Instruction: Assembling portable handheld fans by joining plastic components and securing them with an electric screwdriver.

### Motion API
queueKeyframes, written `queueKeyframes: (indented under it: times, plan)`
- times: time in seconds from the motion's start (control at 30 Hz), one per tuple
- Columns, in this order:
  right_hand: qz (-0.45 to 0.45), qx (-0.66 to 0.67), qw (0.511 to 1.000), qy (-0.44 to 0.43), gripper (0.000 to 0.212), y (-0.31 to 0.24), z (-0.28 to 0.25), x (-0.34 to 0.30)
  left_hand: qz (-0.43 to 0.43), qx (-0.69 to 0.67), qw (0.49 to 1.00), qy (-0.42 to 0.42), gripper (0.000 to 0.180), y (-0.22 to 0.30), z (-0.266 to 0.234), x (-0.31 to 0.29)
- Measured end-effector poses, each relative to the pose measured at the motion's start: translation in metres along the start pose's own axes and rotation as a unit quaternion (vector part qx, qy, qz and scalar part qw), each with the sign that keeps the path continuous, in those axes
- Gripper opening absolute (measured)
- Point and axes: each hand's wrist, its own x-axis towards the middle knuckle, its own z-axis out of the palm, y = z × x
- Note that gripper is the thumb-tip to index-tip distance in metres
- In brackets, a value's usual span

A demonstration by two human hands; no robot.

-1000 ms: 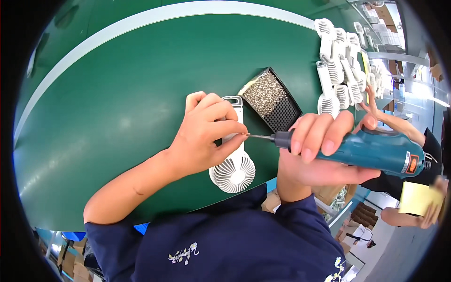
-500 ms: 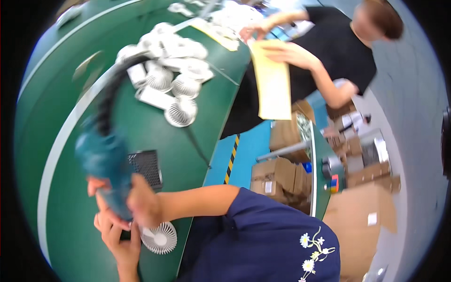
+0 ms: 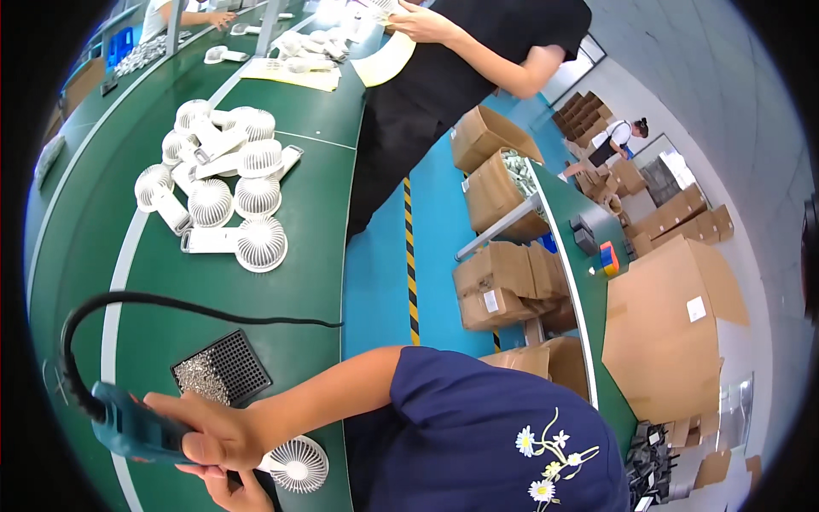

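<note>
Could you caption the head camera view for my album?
Right hand grips a teal corded screwdriver near a black tray and heaped white fans.

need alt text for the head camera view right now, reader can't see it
A person's right hand grips a teal power screwdriver over a green table, with the left hand partly hidden below it, beside a white handheld fan. A black tray of small metal pieces is nearby; farther along are more white fans and a co-worker in black.

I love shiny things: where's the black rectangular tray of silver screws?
Lower left in the head view, the tray lies on the green tabletop beside the right hand.
</note>
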Motion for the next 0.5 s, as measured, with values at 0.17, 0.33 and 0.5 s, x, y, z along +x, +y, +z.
queueKeyframes:
  times: [0.17,0.33,0.5]
  plan:
    - [0.000,0.070,0.997,-0.008,0.081,-0.013,0.007,0.004,-0.016,-0.022,1.000,-0.009,0.019,0.003,-0.007,-0.001]
    - [0.017,0.111,0.994,0.001,0.083,-0.015,0.009,0.007,0.089,-0.031,0.995,0.020,0.013,0.046,-0.005,0.018]
    - [0.057,0.103,0.992,-0.039,0.077,0.022,0.012,-0.014,-0.004,-0.050,0.998,0.043,0.045,0.002,-0.017,-0.023]
